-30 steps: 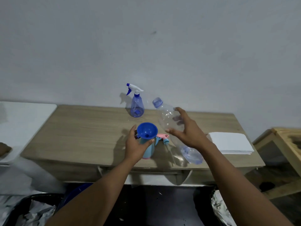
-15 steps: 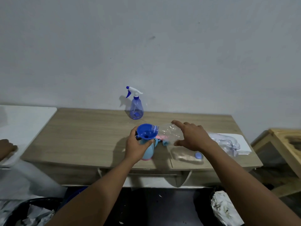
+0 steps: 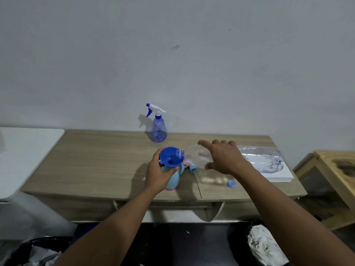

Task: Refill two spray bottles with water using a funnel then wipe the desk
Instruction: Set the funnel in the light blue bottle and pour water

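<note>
Now the right hand (image 3: 224,158) grasps the water bottle (image 3: 196,156) tipped flatter, mouth over the funnel (image 3: 170,157) the left hand (image 3: 159,173) grips.

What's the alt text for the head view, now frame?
A right hand tips a clear water bottle sideways into a blue funnel, held by the left hand on a light blue spray bottle. Behind it on the wooden desk stands a second spray bottle.

I see a gray wall (image 3: 192,54) behind. A white table (image 3: 25,150) stands on the left, a wooden stool (image 3: 338,169) on the right. Crumpled paper (image 3: 263,246) sits below.
</note>
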Action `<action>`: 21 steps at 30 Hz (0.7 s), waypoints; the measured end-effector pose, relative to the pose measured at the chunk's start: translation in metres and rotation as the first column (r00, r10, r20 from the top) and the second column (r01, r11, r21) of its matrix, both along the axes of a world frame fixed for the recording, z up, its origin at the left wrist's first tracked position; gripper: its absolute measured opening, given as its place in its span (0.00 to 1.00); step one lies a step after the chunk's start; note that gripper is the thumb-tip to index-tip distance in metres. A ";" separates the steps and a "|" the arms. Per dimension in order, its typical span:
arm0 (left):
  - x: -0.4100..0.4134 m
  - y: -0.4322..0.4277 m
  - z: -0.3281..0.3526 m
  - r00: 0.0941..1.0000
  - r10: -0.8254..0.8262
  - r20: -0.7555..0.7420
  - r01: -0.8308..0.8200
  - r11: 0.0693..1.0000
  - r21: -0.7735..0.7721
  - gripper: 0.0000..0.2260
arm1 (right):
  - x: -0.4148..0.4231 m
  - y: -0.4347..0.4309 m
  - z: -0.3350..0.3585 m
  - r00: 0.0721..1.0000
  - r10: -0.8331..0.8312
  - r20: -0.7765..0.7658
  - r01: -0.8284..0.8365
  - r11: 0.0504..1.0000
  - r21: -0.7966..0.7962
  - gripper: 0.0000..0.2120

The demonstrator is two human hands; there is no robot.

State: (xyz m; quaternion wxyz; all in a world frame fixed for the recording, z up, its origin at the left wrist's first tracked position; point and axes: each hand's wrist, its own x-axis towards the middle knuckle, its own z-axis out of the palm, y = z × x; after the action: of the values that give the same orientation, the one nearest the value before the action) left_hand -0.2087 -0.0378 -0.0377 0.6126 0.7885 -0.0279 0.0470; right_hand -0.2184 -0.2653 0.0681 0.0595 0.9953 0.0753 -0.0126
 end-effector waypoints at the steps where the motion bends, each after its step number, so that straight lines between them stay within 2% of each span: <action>1: 0.001 0.000 -0.001 1.000 0.000 -0.002 0.000 1.000 0.003 0.34 | 0.000 0.000 0.000 1.000 0.000 0.000 0.000 1.000 -0.010 0.43; 12: 0.003 0.001 -0.004 1.000 -0.002 -0.014 0.002 1.000 0.012 0.36 | 0.002 0.000 0.002 1.000 -0.001 0.024 0.003 0.998 -0.063 0.43; 21: 0.002 0.002 -0.002 1.000 -0.003 0.007 0.003 1.000 -0.002 0.34 | -0.003 -0.018 -0.008 0.994 -0.064 -0.093 0.086 0.962 0.259 0.43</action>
State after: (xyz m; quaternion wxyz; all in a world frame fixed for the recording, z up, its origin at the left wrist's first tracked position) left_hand -0.2072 -0.0357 -0.0396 0.6135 0.7876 -0.0312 0.0491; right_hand -0.2209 -0.2829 0.0605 -0.0766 0.9951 0.0410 -0.0462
